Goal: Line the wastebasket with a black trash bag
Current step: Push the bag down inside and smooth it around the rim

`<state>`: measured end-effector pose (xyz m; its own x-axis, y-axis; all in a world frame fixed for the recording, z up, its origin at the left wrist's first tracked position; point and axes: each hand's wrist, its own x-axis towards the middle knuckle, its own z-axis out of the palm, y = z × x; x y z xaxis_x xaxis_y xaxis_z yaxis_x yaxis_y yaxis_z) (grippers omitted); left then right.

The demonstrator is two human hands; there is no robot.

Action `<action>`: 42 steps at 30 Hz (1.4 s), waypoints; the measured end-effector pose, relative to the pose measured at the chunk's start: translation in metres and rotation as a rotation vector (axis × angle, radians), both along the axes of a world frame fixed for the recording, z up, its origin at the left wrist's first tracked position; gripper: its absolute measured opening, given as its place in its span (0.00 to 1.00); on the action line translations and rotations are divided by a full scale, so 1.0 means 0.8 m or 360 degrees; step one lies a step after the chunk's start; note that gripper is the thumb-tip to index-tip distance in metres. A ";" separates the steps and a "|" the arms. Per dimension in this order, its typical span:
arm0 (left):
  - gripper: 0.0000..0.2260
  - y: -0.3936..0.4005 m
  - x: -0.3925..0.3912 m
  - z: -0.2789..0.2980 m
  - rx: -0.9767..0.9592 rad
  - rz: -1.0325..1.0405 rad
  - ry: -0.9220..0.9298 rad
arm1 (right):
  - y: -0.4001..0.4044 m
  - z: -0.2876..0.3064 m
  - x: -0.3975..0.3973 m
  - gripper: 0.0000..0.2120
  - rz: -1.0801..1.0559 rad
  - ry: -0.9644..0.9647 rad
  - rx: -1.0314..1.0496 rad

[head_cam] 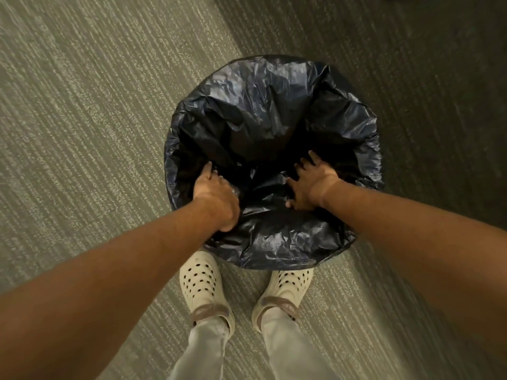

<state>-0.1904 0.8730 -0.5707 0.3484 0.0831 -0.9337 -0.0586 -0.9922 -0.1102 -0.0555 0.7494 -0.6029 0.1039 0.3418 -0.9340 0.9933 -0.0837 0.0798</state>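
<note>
Here the left grip (215,196) clenches the black trash bag (274,111) (near rim), right grip (310,185) splayed flat on it.

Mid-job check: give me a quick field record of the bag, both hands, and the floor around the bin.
bag: black trash bag draped over the whole rim, mouth open
wastebasket: hidden under the bag
left hand: at the near-left rim, closed on bag plastic
right hand: fingers spread, pressing the bag inside the near-right rim
floor: ribbed grey carpet
feet: cream perforated clogs just behind the bin
</note>
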 end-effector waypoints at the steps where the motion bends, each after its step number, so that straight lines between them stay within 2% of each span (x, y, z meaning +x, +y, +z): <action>1: 0.27 -0.002 0.000 0.001 -0.0021 0.0001 -0.0042 | 0.009 0.001 -0.001 0.32 -0.0182 0.0104 0.0119; 3: 0.28 -0.007 0.001 0.002 -0.0082 0.0007 -0.0089 | 0.033 0.001 0.000 0.27 -0.0687 0.0401 0.0341; 5: 0.29 -0.010 -0.003 0.003 -0.0095 0.0021 -0.0002 | 0.061 -0.006 0.006 0.25 -0.1148 0.0604 0.0478; 9: 0.28 -0.004 -0.008 0.003 -0.0103 0.0090 0.0115 | 0.102 -0.025 0.029 0.25 -0.1662 0.0497 0.0760; 12: 0.27 0.000 -0.005 0.008 -0.0109 0.0102 0.0087 | 0.101 -0.029 0.027 0.28 -0.1527 0.0511 0.0744; 15: 0.24 0.001 0.010 0.016 -0.0189 0.0190 -0.0358 | 0.078 -0.023 0.009 0.27 -0.1178 0.0509 0.0705; 17: 0.23 -0.001 0.028 0.011 -0.0247 0.0172 -0.0691 | 0.059 -0.022 -0.005 0.31 -0.0830 0.0400 0.0518; 18: 0.24 -0.002 0.037 0.003 -0.0271 0.0147 -0.0763 | 0.050 -0.025 -0.009 0.33 -0.0652 0.0330 0.0411; 19: 0.27 -0.004 0.044 -0.007 -0.0281 0.0118 -0.0732 | 0.042 -0.028 -0.012 0.35 -0.0500 0.0277 0.0307; 21: 0.32 -0.005 0.050 -0.029 -0.0218 0.0049 -0.0484 | 0.028 -0.036 -0.010 0.40 -0.0258 0.0187 0.0106; 25: 0.33 0.003 0.032 -0.061 0.0014 0.0018 -0.0090 | 0.012 -0.051 0.003 0.44 0.0027 -0.0026 -0.0147; 27: 0.34 0.004 0.024 -0.062 0.0041 0.0044 -0.0035 | 0.015 -0.054 0.000 0.44 0.0014 -0.0015 -0.0144; 31: 0.34 0.001 0.022 -0.058 0.0042 0.0067 -0.0123 | 0.024 -0.056 -0.015 0.40 -0.0120 0.0048 0.0211; 35: 0.35 0.014 0.016 -0.052 0.0107 0.0075 -0.0004 | 0.014 -0.049 -0.016 0.41 -0.0158 0.0029 -0.0132; 36: 0.34 0.014 0.017 -0.045 0.0027 0.0091 -0.0064 | 0.013 -0.041 -0.016 0.38 -0.0207 0.0043 -0.0063; 38: 0.30 0.007 0.019 -0.022 -0.0169 0.0108 -0.0336 | 0.017 -0.014 -0.018 0.31 -0.0380 0.0100 0.0298; 42: 0.15 0.004 0.020 0.043 -0.0452 0.0457 -0.1205 | 0.029 0.061 -0.013 0.17 -0.0913 0.0114 0.1272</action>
